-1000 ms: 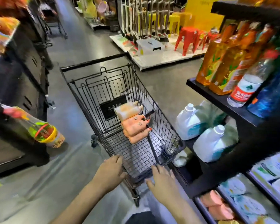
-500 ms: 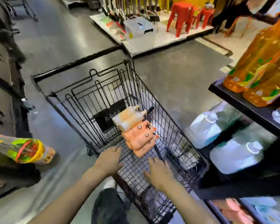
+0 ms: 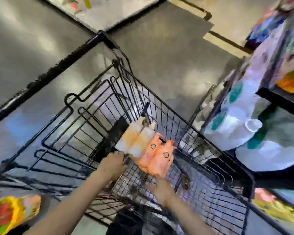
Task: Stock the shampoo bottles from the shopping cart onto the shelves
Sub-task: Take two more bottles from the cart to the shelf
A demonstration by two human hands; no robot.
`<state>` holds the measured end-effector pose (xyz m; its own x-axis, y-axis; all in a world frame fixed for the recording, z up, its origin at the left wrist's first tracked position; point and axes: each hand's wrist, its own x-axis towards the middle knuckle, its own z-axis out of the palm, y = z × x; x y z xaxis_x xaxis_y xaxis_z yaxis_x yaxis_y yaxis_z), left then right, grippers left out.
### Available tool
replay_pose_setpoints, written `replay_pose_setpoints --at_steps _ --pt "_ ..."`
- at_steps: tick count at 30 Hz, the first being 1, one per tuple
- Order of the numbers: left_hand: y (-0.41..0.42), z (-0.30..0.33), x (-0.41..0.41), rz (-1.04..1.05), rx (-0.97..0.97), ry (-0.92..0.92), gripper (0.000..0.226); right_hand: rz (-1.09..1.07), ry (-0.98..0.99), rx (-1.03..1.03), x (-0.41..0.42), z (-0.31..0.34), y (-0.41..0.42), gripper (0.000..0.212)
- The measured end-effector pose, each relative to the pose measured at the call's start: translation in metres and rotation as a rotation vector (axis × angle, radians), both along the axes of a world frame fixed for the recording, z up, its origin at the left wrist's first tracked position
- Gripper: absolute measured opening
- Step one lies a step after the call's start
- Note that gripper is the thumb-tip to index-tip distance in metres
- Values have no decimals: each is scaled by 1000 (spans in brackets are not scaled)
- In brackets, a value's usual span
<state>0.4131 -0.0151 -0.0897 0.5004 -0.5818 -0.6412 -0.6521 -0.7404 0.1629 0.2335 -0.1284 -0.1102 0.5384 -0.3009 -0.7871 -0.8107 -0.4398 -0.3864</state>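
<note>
Since half a second ago my head has dipped and swung, so the whole scene now sits tilted and smeared, and both my hands have gone from the near rim of the cart down into its basket, close to the bottles.

At the far left, low down, a bright red, yellow and green packet (image 3: 8, 216) pokes out from a dark shelf, too blurred to read. The black wire shopping cart (image 3: 95, 126) fills the middle, standing on grey floor (image 3: 168, 53), its handle bar running diagonally up the left side. My left hand (image 3: 115, 161) reaches into the basket and ends right at the bottom end of the two cream bottles (image 3: 137, 139); I cannot tell whether the fingers are touching them or curled, as blur hides them. Just right of those lie the orange shampoo bottles (image 3: 157, 157), side by side with the cream ones, caps pointing away from me. My right hand (image 3: 160, 186) sits just under the near end of the orange ones; its grip is too smeared to make out. To the right stand black shelves (image 3: 278, 97) with big white jugs (image 3: 241, 126) carrying teal marks, and orange goods above.
</note>
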Motion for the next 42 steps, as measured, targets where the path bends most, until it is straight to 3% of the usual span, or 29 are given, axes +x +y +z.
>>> replay_pose_setpoints --at_steps 8,11,13,17,24,30,34,39,42 --pt "-32 -55 70 38 -89 57 49 -475 -136 87 103 -51 -18 57" --pt "-41 -75 88 44 -119 93 48 -648 -176 77 137 -92 -30 91" --pt "-46 -80 93 49 -138 119 50 -730 -125 36 156 -88 -33 99" --pt "-50 -92 94 35 -138 150 52 -785 -50 -38 165 -98 -42 85" --pt "-56 -92 89 122 -161 109 46 -904 -206 105 124 -88 -48 57" --pt "-83 -96 67 132 36 -120 89 -1080 -260 320 61 -68 -44 45" --pt "-85 -102 63 117 56 -209 91 -1150 -286 380 32 -59 -41 43" --pt "-71 -88 65 297 37 45 88 -1150 -308 371 10 -46 -40 54" --pt "-56 -74 47 365 0 251 73 -1125 -321 351 -5 -33 -39 57"
